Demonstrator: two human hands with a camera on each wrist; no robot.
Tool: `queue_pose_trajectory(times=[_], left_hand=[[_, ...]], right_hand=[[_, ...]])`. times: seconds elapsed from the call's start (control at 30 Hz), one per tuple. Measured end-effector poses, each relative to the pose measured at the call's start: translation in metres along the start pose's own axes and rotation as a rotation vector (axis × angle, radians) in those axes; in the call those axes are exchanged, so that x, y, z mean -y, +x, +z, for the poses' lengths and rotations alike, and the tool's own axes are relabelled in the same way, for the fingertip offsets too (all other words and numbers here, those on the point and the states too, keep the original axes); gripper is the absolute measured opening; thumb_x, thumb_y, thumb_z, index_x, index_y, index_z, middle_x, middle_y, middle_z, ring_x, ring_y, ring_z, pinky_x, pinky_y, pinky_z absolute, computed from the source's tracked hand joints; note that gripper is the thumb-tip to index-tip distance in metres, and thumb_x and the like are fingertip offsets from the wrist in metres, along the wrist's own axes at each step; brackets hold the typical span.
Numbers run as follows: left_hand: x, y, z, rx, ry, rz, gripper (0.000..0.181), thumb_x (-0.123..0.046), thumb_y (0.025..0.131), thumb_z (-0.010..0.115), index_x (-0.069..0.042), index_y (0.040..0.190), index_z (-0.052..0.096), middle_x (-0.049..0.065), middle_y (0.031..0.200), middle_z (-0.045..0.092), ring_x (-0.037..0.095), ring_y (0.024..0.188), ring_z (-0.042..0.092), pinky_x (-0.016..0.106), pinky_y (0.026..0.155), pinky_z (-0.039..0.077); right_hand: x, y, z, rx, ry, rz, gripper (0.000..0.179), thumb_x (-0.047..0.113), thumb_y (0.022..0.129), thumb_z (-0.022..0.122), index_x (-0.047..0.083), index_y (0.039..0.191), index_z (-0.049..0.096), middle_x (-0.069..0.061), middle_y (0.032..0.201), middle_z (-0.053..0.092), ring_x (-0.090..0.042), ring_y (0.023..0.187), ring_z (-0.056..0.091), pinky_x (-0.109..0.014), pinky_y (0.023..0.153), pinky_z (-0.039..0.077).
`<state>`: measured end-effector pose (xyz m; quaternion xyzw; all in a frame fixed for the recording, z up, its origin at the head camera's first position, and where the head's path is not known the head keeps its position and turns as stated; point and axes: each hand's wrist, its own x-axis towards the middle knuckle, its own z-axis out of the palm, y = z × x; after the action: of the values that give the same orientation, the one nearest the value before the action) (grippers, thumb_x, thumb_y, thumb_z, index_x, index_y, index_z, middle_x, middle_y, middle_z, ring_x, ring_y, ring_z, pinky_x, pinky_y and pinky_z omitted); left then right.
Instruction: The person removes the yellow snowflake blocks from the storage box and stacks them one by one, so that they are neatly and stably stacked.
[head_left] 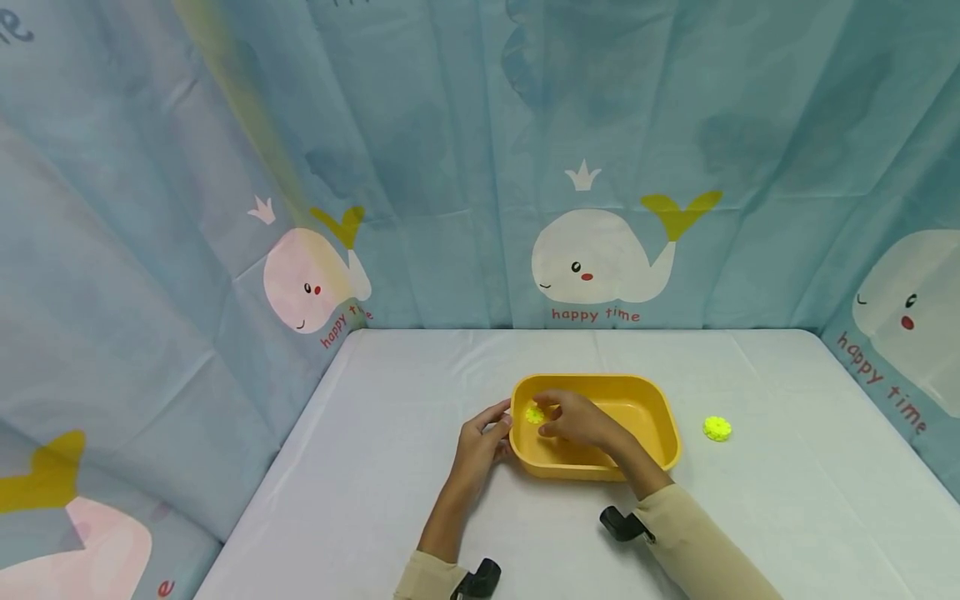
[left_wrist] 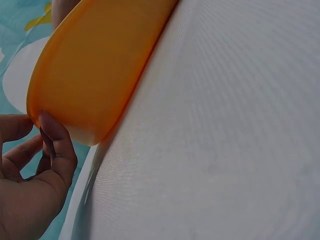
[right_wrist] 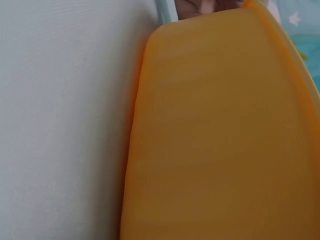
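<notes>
A yellow rectangular plastic basin with rounded corners sits on the white table. At its left end my left hand pinches the rim between thumb and fingers; the left wrist view shows this hand close at the basin's corner. My right hand reaches inside, thumb and index finger spread apart around a small neon-yellow, flower-shaped piece near the left wall. The right wrist view is mostly filled by the basin's outer wall, and the right hand is hidden there.
A second neon-yellow, flower-like piece lies on the white tabletop, right of the basin. Blue curtains printed with whales hang behind the table and along both sides. Black wrist cameras stick out from the sleeves.
</notes>
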<state>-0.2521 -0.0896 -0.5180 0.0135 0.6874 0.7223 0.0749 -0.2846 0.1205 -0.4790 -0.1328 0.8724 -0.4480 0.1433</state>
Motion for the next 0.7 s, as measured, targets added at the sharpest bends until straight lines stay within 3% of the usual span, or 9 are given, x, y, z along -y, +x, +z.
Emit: queue_pose_trajectory(times=[0.17,0.33,0.57,0.7], left_hand=[[0.000,0.000,0.000,-0.004,0.009,-0.004,0.043,-0.023,0.106,0.062,-0.011,0.148,0.063,0.011,0.127,0.057,0.017,0.095,0.066,0.021,0.073,0.057],[-0.001,0.001,0.000,-0.008,0.005,-0.005,0.042,-0.022,0.106,0.061,-0.011,0.147,0.064,0.011,0.126,0.057,0.016,0.094,0.066,0.021,0.073,0.057],[-0.002,0.000,0.000,-0.008,0.005,-0.008,0.042,-0.022,0.106,0.061,-0.011,0.147,0.064,0.011,0.126,0.057,0.016,0.095,0.066,0.021,0.073,0.057],[-0.002,-0.001,0.001,-0.007,0.014,-0.006,0.043,-0.023,0.107,0.061,-0.012,0.148,0.063,0.011,0.126,0.057,0.017,0.096,0.066,0.022,0.074,0.057]], right_hand=[[0.001,0.002,0.001,0.003,-0.029,-0.020,0.051,0.002,0.091,0.079,-0.002,0.140,0.065,-0.018,0.139,0.067,-0.030,0.111,0.065,-0.038,0.090,0.060],[0.000,0.006,0.004,-0.006,-0.062,-0.054,0.044,-0.002,0.088,0.079,-0.002,0.131,0.069,-0.015,0.118,0.071,-0.027,0.104,0.063,-0.043,0.096,0.057],[-0.001,0.011,0.008,0.004,-0.074,-0.025,0.043,-0.006,0.083,0.081,-0.003,0.126,0.072,-0.008,0.092,0.066,-0.020,0.085,0.057,-0.033,0.081,0.054],[0.001,0.012,0.010,0.011,-0.103,-0.012,0.042,-0.004,0.083,0.083,-0.003,0.124,0.073,-0.006,0.087,0.062,-0.019,0.081,0.055,-0.030,0.075,0.049]])
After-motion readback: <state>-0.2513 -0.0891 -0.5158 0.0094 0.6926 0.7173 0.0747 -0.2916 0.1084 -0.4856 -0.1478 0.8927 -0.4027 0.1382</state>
